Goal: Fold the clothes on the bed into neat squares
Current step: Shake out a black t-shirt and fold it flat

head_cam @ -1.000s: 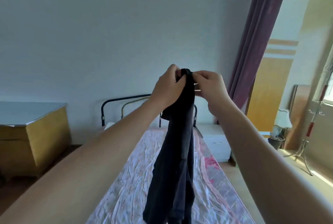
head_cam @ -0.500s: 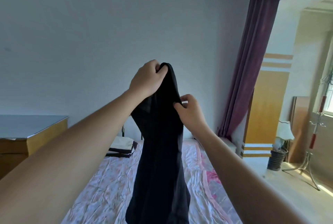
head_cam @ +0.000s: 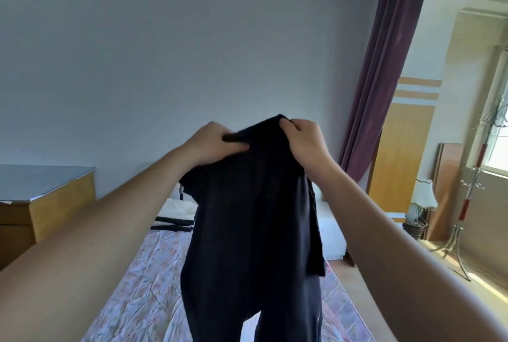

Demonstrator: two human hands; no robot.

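Holding up a soft dark cloth garment [head_cam: 253, 218], both hands [head_cam: 217, 143] are pinching its top; next comes laying it flat on the pink flowery bed [head_cam: 143, 286].

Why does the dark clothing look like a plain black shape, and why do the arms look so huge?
Head view: daylight comes from the window at right, so the dark garment shows little detail; the wide-angle lens stretches the forearms near the frame edges.

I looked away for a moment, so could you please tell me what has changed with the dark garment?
Both hands, left hand and right hand, regripped and spread the dark garment wider at its top. It remains lifted above the bed.
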